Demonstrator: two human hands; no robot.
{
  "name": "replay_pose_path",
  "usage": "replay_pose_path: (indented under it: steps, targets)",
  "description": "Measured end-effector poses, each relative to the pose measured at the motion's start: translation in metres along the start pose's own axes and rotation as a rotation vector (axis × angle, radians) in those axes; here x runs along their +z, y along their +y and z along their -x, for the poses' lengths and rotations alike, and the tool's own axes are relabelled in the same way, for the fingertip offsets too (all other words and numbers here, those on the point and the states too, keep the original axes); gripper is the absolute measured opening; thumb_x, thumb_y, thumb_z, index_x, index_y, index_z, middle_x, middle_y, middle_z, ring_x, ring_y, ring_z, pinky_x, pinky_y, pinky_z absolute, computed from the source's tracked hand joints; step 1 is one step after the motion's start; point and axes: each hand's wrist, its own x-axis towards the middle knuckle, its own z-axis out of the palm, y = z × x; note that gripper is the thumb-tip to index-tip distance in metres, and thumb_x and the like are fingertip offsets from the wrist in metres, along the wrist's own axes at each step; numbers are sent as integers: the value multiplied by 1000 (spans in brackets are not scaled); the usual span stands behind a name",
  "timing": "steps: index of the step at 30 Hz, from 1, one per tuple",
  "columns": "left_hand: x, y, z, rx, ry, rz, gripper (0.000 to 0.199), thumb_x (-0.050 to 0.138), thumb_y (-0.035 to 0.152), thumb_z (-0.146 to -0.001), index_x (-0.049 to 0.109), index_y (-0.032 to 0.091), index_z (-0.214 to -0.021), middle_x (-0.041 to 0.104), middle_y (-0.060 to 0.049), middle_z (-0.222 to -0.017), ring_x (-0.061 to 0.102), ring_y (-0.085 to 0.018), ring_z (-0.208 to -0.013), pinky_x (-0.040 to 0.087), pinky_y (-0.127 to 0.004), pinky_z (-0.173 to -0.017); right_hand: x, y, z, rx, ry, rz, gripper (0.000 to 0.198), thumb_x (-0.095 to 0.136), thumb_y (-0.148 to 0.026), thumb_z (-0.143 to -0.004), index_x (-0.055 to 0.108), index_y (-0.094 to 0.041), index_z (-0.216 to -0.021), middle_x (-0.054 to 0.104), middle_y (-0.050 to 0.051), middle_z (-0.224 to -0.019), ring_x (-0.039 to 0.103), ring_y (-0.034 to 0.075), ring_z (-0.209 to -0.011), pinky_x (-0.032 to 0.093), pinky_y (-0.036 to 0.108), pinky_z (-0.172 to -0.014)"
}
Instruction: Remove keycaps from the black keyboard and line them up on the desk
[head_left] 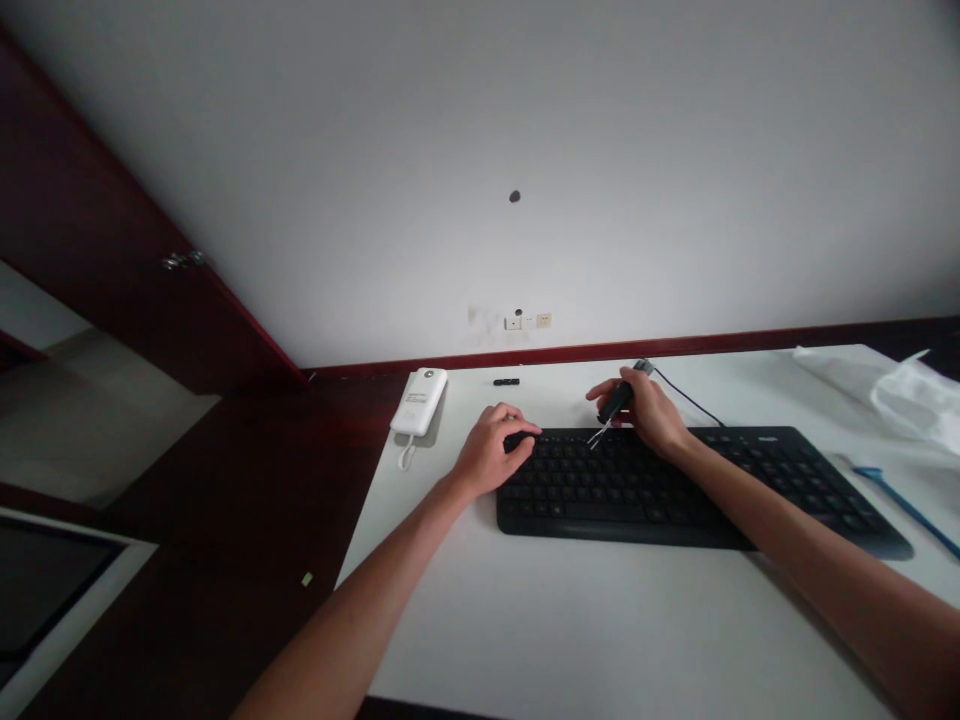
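Observation:
A black keyboard [600, 510] lies flat on the white table, its cable leaving the back edge. My left hand [495, 445] is closed on its upper left corner, with the thumb over the top. In my right hand [652, 405] is a black-handled keycap puller [616, 402] with two thin metal wire prongs. The prongs point down at the upper rows of keys, left of the middle. Whether they touch a key, I cannot tell. Part of the keyboard's right half is hidden under my right forearm.
A white power bank [421, 400] with a short loop cable lies on the table [465, 610] at the left. A small black piece [506, 382] sits near the back edge. To the right are a blue brush [907, 505] and a crumpled white bag [892, 395]. A wall stands behind.

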Motion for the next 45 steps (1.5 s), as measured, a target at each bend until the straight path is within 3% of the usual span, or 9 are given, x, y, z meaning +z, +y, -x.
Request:
replay_pose_path:
  steps: [2,4,9,12,18,25,45]
  targets:
    - [1,0,0,-10,1,5,18,63,22,-97,78,25,-107,61,-7,-110,59,-23,-111,47,-40,-104,1,0,5,-28,36,85,71,38,-72,-97,77,-15,-80,58,5,-49,51,17,-46,43,30,-47]
    - [1,0,-1,-12,0,5,17,64,23,-97,78,25,-106,61,-7,-110,60,-22,-111,47,-40,-104,4,-2,8,-49,33,70,70,43,-76,-94,76,-15,-83,54,2,-46,47,15,-44,41,29,-46]
    - [1,0,0,-15,-11,-20,16,66,23,-96,78,26,-106,62,-7,-110,59,-23,-112,48,-40,-104,15,-2,9,-72,13,-190,52,78,-62,-79,75,-16,-101,67,2,-69,58,14,-61,52,29,-62]
    - [1,1,0,-9,-9,-39,15,66,23,-96,78,26,-106,62,-6,-110,59,-22,-112,48,-39,-104,21,-1,10,-75,27,-241,54,88,-54,-69,72,-16,-104,68,2,-74,61,15,-67,53,29,-65]
    - [0,8,-1,-6,-17,-127,13,68,22,-95,77,25,-105,63,-5,-108,59,-21,-109,48,-38,-100,32,-7,23,-180,16,92,50,65,-68,-86,62,-18,-79,66,4,-67,61,17,-63,49,29,-60]
    - [4,15,-6,-16,-4,-224,12,73,25,-93,76,24,-105,64,-3,-107,59,-21,-107,48,-37,-99,36,-4,31,-269,-46,252,43,56,-60,-96,63,-18,-92,70,5,-70,67,21,-66,50,32,-66]
    - [10,18,-10,-39,-17,-245,5,74,24,-93,74,22,-98,62,-2,-104,61,-20,-103,49,-35,-94,39,-7,42,-420,-35,548,32,58,-49,-96,67,-19,-100,72,5,-80,66,21,-67,49,32,-66]
